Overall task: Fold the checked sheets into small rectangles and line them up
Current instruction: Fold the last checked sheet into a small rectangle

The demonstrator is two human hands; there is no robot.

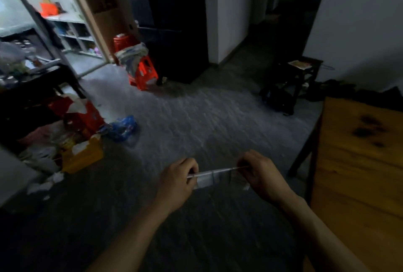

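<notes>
A pale checked sheet hangs in the air above the grey floor, stretched between both hands. My left hand pinches its left top corner with curled fingers. My right hand pinches the right top corner the same way. The sheet's top edge runs nearly level between them and the rest drops below, seen almost edge-on. The picture is dark and blurred, so its pattern is hard to read.
A wooden table stands at the right. Red, yellow and blue bags and boxes litter the floor at the left, beside a dark table. Red plastic stools with cloth on them stand further back. A dark stool stands by the wall.
</notes>
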